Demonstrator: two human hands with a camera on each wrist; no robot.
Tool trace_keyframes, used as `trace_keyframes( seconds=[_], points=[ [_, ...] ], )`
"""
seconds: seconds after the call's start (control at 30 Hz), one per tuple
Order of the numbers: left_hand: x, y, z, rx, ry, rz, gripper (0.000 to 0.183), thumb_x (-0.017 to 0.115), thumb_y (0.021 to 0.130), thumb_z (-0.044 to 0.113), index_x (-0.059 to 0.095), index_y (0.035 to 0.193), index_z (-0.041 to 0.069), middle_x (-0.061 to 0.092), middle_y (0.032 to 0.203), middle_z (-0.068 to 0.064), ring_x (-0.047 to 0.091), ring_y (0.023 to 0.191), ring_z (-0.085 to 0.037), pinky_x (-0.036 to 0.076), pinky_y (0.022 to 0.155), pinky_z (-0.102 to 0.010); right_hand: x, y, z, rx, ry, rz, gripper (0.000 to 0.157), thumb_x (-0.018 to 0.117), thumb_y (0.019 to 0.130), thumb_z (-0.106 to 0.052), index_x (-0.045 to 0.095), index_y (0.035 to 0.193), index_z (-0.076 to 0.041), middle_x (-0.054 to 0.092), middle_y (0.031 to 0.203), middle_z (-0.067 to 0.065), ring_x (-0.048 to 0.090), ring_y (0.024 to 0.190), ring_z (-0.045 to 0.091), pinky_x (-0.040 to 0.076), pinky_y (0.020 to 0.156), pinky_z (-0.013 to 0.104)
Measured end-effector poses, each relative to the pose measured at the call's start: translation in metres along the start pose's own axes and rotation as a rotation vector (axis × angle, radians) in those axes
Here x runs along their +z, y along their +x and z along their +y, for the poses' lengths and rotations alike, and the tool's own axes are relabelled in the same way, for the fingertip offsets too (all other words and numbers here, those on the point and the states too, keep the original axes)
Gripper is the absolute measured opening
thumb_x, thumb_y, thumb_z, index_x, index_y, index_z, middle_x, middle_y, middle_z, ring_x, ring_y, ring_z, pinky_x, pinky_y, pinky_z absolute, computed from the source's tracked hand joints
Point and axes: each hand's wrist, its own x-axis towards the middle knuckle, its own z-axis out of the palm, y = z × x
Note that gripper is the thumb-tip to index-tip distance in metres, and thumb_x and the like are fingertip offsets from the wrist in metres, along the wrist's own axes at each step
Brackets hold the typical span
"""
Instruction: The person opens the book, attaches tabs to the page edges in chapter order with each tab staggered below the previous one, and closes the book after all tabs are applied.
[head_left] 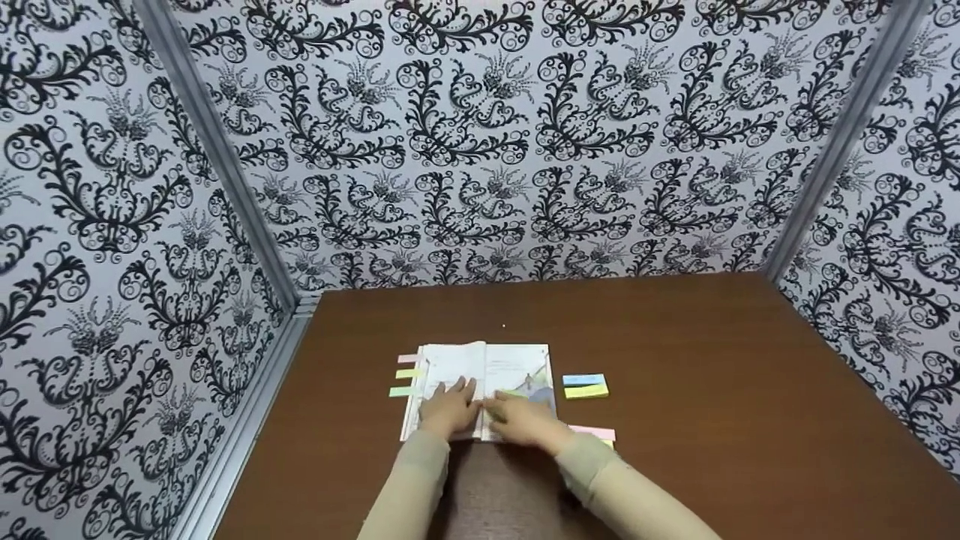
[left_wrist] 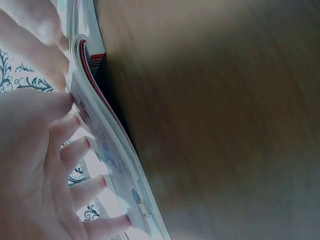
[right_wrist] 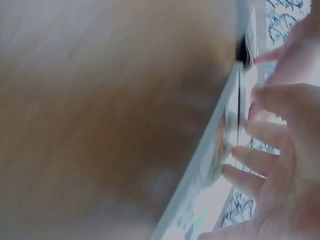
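An open picture book (head_left: 454, 361) lies on the table, its left page rising a little toward the fold. My left hand (head_left: 450, 411) rests on the left page with fingers spread, thumb toward the fold. Across from it, my right hand (head_left: 526, 420) presses the right page, its fingertips close to the fold. In the left wrist view, the fingertips (left_wrist: 95, 187) touch the printed page, whose layers curve up at the spine. The right wrist view has relaxed fingers (right_wrist: 255, 160) against the page. Both hands cover the lower part of the book.
Pink (head_left: 407, 358), yellow (head_left: 409, 373) and green tabs (head_left: 402, 391) stick out from the book's left side. Right of the book lie blue (head_left: 583, 379) and yellow sticky notes (head_left: 587, 391). A pink strip (head_left: 598, 433) is near my right sleeve. Patterned walls (head_left: 525, 187) enclose the brown table (head_left: 675, 352).
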Motion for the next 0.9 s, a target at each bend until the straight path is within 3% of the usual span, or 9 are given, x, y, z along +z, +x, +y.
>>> trace_keyframes(
  seconds=[0.2, 0.37, 0.5, 0.7, 0.9],
  points=[
    [0.001, -0.003, 0.001, 0.004, -0.038, -0.011, 0.056, 0.046, 0.1, 0.043, 0.04, 0.149, 0.018, 0.036, 0.153, -0.004, 0.027, 0.14, -0.041, 0.025, 0.105, -0.067, -0.031, -0.006, 0.047, 0.089, 0.024, 0.154, 0.037, 0.065, 0.089, -0.024, 0.067, 0.123, -0.009, 0.059, 0.131, 0.015, 0.056, 0.117, 0.038, 0.035, 0.092, 0.071],
    [-0.002, -0.004, 0.001, 0.004, -0.057, -0.014, 0.055, 0.046, 0.1, 0.041, 0.039, 0.15, 0.018, 0.035, 0.154, -0.004, 0.025, 0.141, -0.041, 0.023, 0.106, -0.067, -0.054, -0.012, 0.095, 0.182, -0.029, 0.241, 0.03, 0.07, 0.083, -0.018, 0.072, 0.112, -0.011, 0.066, 0.118, 0.01, 0.061, 0.108, 0.034, 0.043, 0.082, 0.061],
    [-0.002, -0.004, -0.002, -0.004, -0.065, -0.016, 0.056, 0.046, 0.099, 0.042, 0.04, 0.15, 0.019, 0.034, 0.155, -0.003, 0.025, 0.141, -0.041, 0.023, 0.105, -0.068, -0.061, -0.019, 0.124, 0.24, -0.045, 0.255, 0.027, 0.071, 0.082, -0.015, 0.074, 0.108, -0.009, 0.066, 0.112, 0.011, 0.061, 0.105, 0.035, 0.042, 0.086, 0.064],
    [-0.001, -0.005, -0.004, -0.011, -0.084, -0.028, 0.057, 0.047, 0.099, 0.044, 0.04, 0.15, 0.02, 0.034, 0.155, -0.003, 0.024, 0.141, -0.042, 0.021, 0.105, -0.069, -0.061, -0.028, 0.145, 0.289, 0.022, 0.244, 0.022, 0.07, 0.084, -0.013, 0.074, 0.105, -0.005, 0.066, 0.107, 0.014, 0.06, 0.102, 0.039, 0.038, 0.089, 0.068],
    [0.001, -0.006, -0.002, 0.003, -0.1, -0.034, 0.057, 0.044, 0.1, 0.044, 0.037, 0.151, 0.019, 0.032, 0.156, -0.004, 0.022, 0.142, -0.041, 0.019, 0.106, -0.069, -0.059, -0.032, 0.15, 0.335, 0.111, 0.224, 0.021, 0.069, 0.087, -0.013, 0.073, 0.106, -0.004, 0.064, 0.107, 0.014, 0.061, 0.095, 0.034, 0.049, 0.08, 0.055]
  ],
)
